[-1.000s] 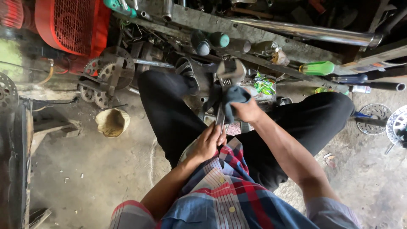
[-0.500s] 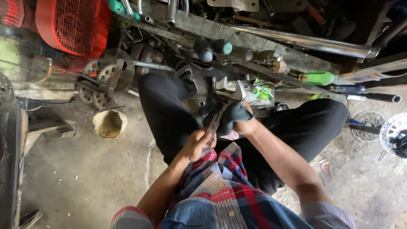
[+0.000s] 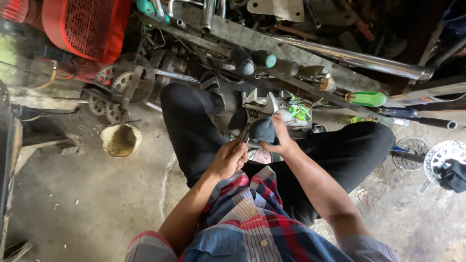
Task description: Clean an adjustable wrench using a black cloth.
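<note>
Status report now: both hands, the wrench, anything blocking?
Left hand grips handle of adjustable wrench. Right hand presses dark cloth on it. Nothing blocking.

A crinkled green and white printed packet point(image 3: 298, 110) lies on the clutter just beyond the fingers point(image 3: 278, 122) of the right hand point(image 3: 275, 138), a little to their right. Below those fingers, a small pale pink printed slip point(image 3: 262, 156) shows between the knees.
</note>
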